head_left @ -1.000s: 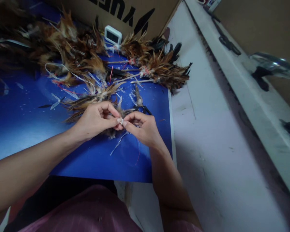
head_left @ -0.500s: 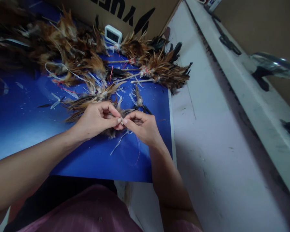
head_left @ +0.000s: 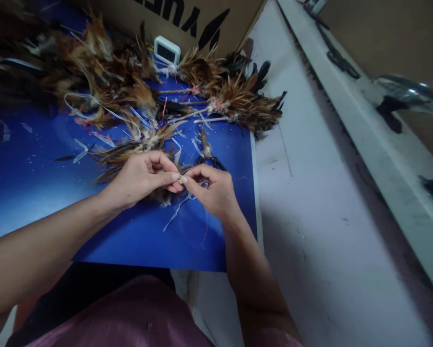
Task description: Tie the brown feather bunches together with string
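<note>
My left hand (head_left: 144, 176) and my right hand (head_left: 214, 190) meet fingertip to fingertip above the blue table. Both are closed in a pinch on a small feather (head_left: 183, 168), whose pale quill end barely shows between the thumbs; fingers hide most of it. Beyond my left wrist lies a bundle of brown feathers (head_left: 120, 159), partly covered by that hand. Grey-brown fluff (head_left: 162, 196) rests below the left fingers. A strip of clear plastic string (head_left: 176, 212) trails on the table under the hands. Just past my right hand are black-handled scissors (head_left: 216, 162) with a small feather tuft (head_left: 206, 144) over them.
Feather dusters with thin sticks (head_left: 238, 103) lie at the back right. A large heap of brown feathers (head_left: 100, 62) fills the back left. Behind stand a white digital clock (head_left: 167, 50) and a cardboard box (head_left: 234, 24). The blue table (head_left: 147, 246) ends right beside a pale wall.
The fingertips have shifted very slightly, with both hands still pinched together in the same place. The whole view has moved a little; the things on the table lie as before.
</note>
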### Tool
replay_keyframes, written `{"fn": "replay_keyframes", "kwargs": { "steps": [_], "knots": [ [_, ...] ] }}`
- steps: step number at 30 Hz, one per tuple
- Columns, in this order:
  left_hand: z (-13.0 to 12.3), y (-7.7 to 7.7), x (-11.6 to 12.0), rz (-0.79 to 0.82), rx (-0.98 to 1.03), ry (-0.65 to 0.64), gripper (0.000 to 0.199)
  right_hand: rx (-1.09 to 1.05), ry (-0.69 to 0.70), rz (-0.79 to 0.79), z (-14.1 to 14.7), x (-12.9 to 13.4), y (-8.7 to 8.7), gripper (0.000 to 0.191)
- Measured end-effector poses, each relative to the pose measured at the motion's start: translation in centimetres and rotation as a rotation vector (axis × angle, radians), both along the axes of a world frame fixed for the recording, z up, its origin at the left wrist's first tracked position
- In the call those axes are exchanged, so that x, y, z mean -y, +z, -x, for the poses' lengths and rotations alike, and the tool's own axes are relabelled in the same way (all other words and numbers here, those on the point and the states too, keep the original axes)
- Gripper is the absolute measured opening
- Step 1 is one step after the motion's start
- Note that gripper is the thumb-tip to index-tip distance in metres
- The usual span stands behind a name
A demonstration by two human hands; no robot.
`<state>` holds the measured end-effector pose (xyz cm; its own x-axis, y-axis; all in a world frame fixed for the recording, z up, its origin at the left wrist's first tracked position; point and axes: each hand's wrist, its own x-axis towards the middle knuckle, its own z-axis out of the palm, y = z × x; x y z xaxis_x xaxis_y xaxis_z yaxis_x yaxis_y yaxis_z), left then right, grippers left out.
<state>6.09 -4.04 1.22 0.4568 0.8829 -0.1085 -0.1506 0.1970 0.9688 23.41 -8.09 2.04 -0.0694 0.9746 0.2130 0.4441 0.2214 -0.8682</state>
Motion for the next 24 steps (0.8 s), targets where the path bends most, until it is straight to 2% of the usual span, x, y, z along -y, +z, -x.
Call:
{"fn": "replay_keyframes", "kwargs": {
  "steps": [12,24],
  "knots": [
    [-0.3,-0.1,0.1,-0.024,-0.018,0.071,0.019,0.008,-0.005,-0.016,0.2,0.0,-0.2,0.004],
    [-0.2,-0.3,0.3,-0.156,-0.063,0.112,0.019,0.082,-0.035,-0.082,1.0,0.2,-0.2,0.011]
  ]
}}
